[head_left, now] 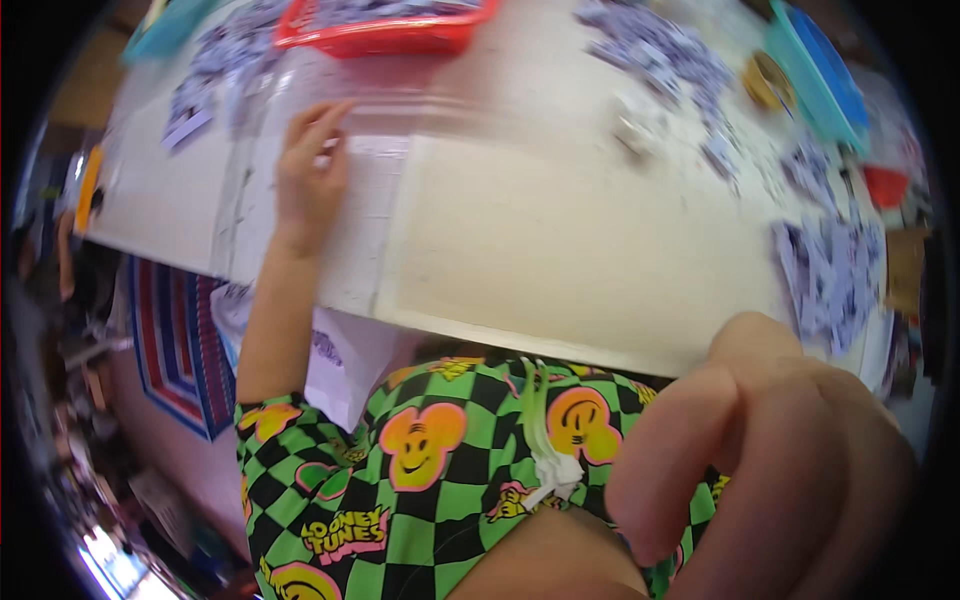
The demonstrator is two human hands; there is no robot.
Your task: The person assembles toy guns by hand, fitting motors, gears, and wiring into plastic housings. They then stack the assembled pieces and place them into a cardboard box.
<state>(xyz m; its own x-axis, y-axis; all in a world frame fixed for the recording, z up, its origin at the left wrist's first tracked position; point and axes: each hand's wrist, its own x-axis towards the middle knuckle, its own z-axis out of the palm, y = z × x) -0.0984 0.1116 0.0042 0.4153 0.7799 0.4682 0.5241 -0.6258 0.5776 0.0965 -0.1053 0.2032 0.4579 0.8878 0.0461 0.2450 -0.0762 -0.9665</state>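
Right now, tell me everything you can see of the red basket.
The red basket is shiny and looks like plastic, with a rounded front corner. It sits on the white table, left of centre, its far part cut off by the picture's top edge. Light purple pieces with dark marks lie inside. The left hand is nearer the person, its fingertips apart from the basket.

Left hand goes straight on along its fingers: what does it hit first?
Likely the near wall of the red basket, just ahead of the left hand. The hand's height isn't clear from this one view, so it might clear the rim.
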